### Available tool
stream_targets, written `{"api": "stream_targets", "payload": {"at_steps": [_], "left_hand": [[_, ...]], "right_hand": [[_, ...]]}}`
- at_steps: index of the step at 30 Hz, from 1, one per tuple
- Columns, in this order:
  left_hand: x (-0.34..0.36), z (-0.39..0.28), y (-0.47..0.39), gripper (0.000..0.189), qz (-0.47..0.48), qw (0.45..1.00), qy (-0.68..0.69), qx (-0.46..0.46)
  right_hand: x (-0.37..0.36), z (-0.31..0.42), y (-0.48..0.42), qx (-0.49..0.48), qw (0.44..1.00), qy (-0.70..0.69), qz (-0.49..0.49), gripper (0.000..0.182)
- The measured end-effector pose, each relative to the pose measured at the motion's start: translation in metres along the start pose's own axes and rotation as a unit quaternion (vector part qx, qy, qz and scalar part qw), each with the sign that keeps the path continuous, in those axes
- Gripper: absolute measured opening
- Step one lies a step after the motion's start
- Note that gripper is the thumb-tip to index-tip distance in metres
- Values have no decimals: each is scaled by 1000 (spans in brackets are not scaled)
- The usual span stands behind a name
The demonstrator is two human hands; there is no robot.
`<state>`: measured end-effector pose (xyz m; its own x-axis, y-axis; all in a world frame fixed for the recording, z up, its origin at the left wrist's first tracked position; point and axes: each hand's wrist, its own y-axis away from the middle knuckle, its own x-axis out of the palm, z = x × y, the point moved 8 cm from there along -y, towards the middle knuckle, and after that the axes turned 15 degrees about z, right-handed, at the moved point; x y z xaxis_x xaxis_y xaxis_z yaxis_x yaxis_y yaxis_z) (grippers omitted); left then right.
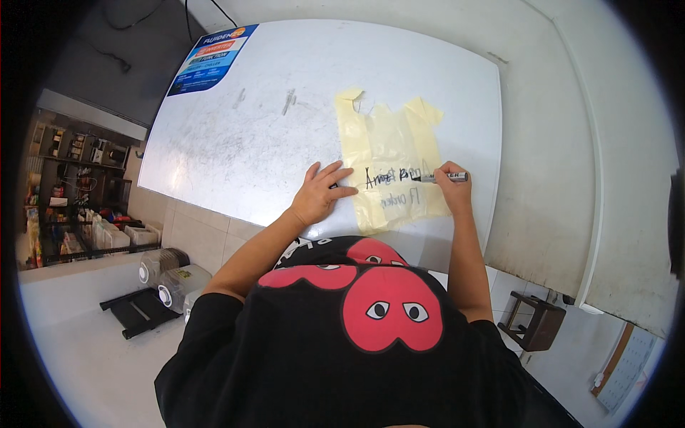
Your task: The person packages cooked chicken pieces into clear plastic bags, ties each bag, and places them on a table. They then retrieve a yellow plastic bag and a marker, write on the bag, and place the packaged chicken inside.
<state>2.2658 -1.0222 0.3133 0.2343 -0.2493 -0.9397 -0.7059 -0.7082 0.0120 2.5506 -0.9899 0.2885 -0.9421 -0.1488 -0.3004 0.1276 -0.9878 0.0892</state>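
Note:
A pale yellow translucent plastic bag (393,139) with handles lies flat on the white lid of a chest freezer (251,139). It bears black handwriting, and fainter, mirrored writing shows through from its other side. In my right hand (455,192) is a grey marker pen (441,177), its black tip at the end of the written line. My left hand (324,192) rests palm down with fingers spread, fingertips on the bag's left edge. A small dark object, too covered to name, peeks out between the fingers of that hand.
A blue Fujidenzo sticker (211,59) marks the lid's far left corner. A wall (551,160) runs along the right side, with a dark brown stool (535,323) below. Shelves of goods (80,187) and clear plastic containers (179,281) stand to the left.

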Motion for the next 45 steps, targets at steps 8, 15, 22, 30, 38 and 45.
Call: {"api": "stream_targets", "payload": {"at_steps": [8,15,22,30,38,45], "left_hand": [[1,1,0,36,7,1000,-4,-9],[1,1,0,36,6,1000,-7,-7],[2,0,0,38,-1,1000,-1,5],[3,1,1,40,1,1000,0,10],[3,1,1,40,-2,1000,5,8],[3,1,1,39,-3,1000,0,5]], "right_hand": [[-5,1,2,-5,998,-40,-53,16],[-6,-1,1,-2,997,-49,-68,18],[0,0,3,14,997,-39,-59,15],[61,22,29,-25,998,-60,22,15],[57,15,27,-25,998,-31,39,19],[49,18,30,-29,999,-12,-3,21]]}}
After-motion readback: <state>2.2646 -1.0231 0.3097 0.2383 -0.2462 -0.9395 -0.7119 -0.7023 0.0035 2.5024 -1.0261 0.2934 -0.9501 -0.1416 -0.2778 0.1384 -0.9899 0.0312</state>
